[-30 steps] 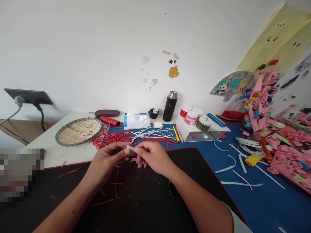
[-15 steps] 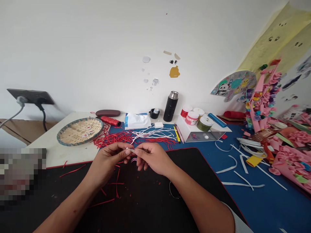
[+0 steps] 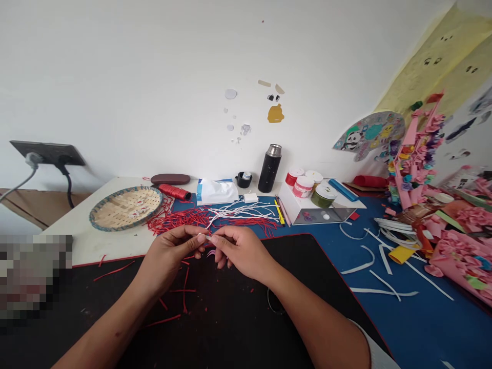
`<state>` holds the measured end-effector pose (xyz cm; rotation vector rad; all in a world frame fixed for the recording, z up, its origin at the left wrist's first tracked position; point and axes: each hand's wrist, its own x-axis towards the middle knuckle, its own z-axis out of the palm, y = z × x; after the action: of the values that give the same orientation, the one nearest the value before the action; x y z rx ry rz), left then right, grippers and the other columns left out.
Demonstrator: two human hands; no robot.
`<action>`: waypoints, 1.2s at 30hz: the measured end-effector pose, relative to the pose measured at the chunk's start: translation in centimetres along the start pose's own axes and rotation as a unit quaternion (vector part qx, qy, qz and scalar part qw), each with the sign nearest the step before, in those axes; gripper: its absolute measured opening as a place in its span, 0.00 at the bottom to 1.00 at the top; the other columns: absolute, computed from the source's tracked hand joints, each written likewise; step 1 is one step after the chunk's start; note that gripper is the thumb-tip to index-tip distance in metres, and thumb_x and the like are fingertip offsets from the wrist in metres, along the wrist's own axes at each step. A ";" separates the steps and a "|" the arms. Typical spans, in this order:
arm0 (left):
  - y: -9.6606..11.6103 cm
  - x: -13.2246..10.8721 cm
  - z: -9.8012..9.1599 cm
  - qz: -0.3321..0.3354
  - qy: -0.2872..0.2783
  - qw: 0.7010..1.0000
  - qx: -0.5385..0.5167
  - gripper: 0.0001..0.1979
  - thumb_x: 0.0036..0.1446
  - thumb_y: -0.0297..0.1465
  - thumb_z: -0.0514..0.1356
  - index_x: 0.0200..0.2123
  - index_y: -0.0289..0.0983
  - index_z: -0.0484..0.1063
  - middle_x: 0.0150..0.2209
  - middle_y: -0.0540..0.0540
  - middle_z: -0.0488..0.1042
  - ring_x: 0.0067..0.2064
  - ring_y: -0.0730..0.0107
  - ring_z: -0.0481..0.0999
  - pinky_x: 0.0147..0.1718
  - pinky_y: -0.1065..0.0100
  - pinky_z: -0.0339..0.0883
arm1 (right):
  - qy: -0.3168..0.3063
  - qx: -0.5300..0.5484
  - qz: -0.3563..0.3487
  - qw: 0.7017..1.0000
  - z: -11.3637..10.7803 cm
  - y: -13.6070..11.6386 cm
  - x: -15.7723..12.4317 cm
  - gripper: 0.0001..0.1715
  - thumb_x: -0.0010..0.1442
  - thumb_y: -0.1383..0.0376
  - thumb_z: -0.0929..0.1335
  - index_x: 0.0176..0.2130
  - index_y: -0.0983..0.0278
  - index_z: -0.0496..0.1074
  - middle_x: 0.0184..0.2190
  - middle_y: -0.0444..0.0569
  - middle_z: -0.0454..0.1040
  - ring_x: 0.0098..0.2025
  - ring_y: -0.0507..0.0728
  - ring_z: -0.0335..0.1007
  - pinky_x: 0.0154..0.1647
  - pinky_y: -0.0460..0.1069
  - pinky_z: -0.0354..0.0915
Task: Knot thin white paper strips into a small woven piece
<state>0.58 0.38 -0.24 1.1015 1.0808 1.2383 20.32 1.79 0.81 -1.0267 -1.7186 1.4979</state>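
Two bare hands meet at the hub of the clock, over the far edge of a black mat (image 3: 230, 328) with red piping. The left hand (image 3: 169, 248) and the right hand (image 3: 240, 251) each have thumb and forefinger closed on a small white piece (image 3: 208, 237), the remaining fingers loosely curled. Its material cannot be told, as the fingertips cover most of it.

Glossy red thread wraps a spool (image 3: 172, 191) at eleven o'clock, near tangled red cords (image 3: 177, 218); thin white cords (image 3: 251, 210) fan out at one. Flat, curling white strips (image 3: 374, 291) lie between three and four on blue cloth (image 3: 334, 318).

Near ten, a shallow oval basket (image 3: 107, 211) of woven slats holds bits too small to identify. Lidded jars (image 3: 303, 187) stand on a white box (image 3: 287, 201) around two; a black flask (image 3: 269, 170) rises between one and two.

Beneath the fingers, something purple (image 3: 211, 252) is mostly hidden. The right forearm cuts off a dark ring-shaped object (image 3: 270, 302) between four and five; pixelation masks something (image 3: 31, 277) towards nine.
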 end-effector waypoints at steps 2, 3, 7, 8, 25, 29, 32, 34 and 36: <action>0.1 0.0 0.0 -0.001 0.001 1.000 0.008 0.13 0.48 0.39 0.77 0.35 0.39 0.86 0.30 0.46 0.82 0.29 0.69 0.76 0.29 0.70 0.72 | 0.002 -0.020 -0.010 1.000 0.0 0.1 0.0 0.14 0.72 0.57 0.67 0.42 0.64 0.76 0.27 0.43 0.75 0.25 0.49 0.74 0.25 0.42 0.65; 0.1 0.0 0.0 -0.003 0.002 1.000 0.010 0.13 0.48 0.40 0.77 0.35 0.38 0.86 0.30 0.46 0.82 0.29 0.69 0.76 0.29 0.70 0.72 | 0.002 -0.029 -0.016 0.999 0.0 0.1 -0.1 0.14 0.72 0.57 0.67 0.42 0.63 0.76 0.27 0.43 0.75 0.25 0.49 0.74 0.26 0.42 0.65; 0.1 0.0 0.0 -0.006 -0.002 1.000 0.003 0.13 0.48 0.39 0.77 0.35 0.39 0.86 0.29 0.47 0.82 0.29 0.69 0.76 0.29 0.71 0.72 | -0.004 -0.034 -0.030 0.999 0.0 0.2 -0.1 0.15 0.72 0.56 0.66 0.41 0.63 0.77 0.26 0.42 0.75 0.25 0.49 0.73 0.26 0.43 0.65; 0.1 0.0 0.0 -0.006 -0.006 1.000 0.000 0.13 0.48 0.39 0.77 0.35 0.39 0.86 0.29 0.47 0.81 0.29 0.69 0.76 0.29 0.71 0.71 | -0.004 -0.026 -0.028 0.999 0.0 0.2 -0.1 0.15 0.72 0.56 0.66 0.40 0.63 0.76 0.25 0.42 0.75 0.25 0.49 0.73 0.26 0.43 0.65; 0.9 -0.3 0.3 0.009 -0.016 0.999 -0.050 0.14 0.43 0.38 0.80 0.29 0.38 0.84 0.25 0.46 0.81 0.27 0.69 0.76 0.26 0.70 0.70 | -0.064 0.107 0.024 0.992 -0.5 -0.4 -0.1 0.18 0.68 0.53 0.69 0.39 0.66 0.78 0.19 0.40 0.71 0.23 0.51 0.75 0.25 0.44 0.63; 0.9 -0.5 0.5 0.001 -0.011 0.996 -0.089 0.14 0.40 0.38 0.81 0.28 0.38 0.85 0.25 0.47 0.81 0.27 0.71 0.76 0.26 0.73 0.69 | -0.072 0.141 0.018 0.987 -0.4 -0.2 -0.1 0.18 0.68 0.53 0.70 0.40 0.66 0.78 0.18 0.39 0.69 0.22 0.51 0.75 0.25 0.44 0.63; 0.9 -0.4 0.5 -0.010 -0.012 0.997 -0.077 0.15 0.41 0.39 0.81 0.30 0.39 0.85 0.26 0.46 0.82 0.28 0.69 0.77 0.27 0.72 0.71 | -0.060 0.117 0.016 0.991 -0.5 0.0 0.0 0.19 0.68 0.52 0.70 0.40 0.66 0.78 0.19 0.40 0.70 0.23 0.51 0.75 0.25 0.44 0.64; 1.0 -0.3 0.4 -0.015 -0.011 0.998 -0.052 0.16 0.42 0.40 0.80 0.33 0.39 0.86 0.28 0.46 0.83 0.28 0.68 0.77 0.29 0.70 0.73 | -0.043 0.080 0.013 0.996 -0.6 0.2 0.1 0.19 0.68 0.52 0.69 0.41 0.65 0.78 0.19 0.40 0.71 0.23 0.52 0.75 0.25 0.44 0.64; 0.9 -0.2 0.3 -0.020 -0.009 1.000 -0.018 0.17 0.44 0.41 0.79 0.36 0.39 0.86 0.30 0.45 0.83 0.29 0.67 0.78 0.30 0.68 0.74 | -0.017 0.029 0.013 0.999 -0.7 0.3 0.2 0.19 0.69 0.52 0.68 0.41 0.65 0.78 0.19 0.41 0.72 0.23 0.51 0.74 0.25 0.44 0.64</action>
<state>0.73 0.21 0.72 1.0563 1.0584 1.2090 20.85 2.33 0.57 -1.0021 -1.6819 1.5801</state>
